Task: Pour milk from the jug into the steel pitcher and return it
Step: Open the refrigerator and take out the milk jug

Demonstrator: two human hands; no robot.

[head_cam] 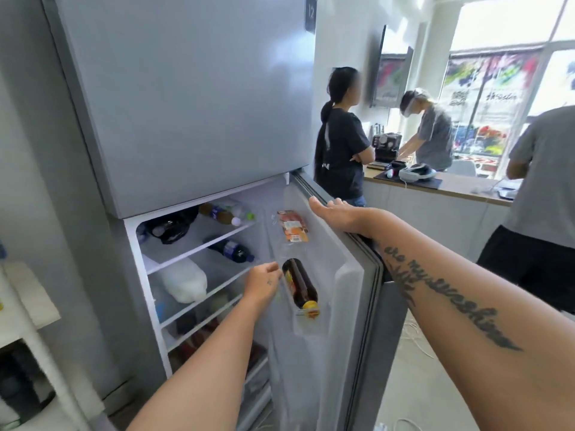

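Fetching the milk is the step in hand, judged from how things lie: the fridge has its lower door swung open, and no steel pitcher is in view. Largest to smallest, one fridge, three people standing by the far counter, and two hands of the wearer. The right hand lies over the top edge of the door, fingers curled on it, holding it open. The left hand reaches into the compartment, empty and loosely spread, touching nothing I can make out. One white milk jug lies on its side on the middle shelf, to the left of that hand. Above it lies one dark bottle; the door rack holds one brown bottle and one orange packet. Next, the left hand likely needs to swing left and close on the jug, whose handle is hidden.
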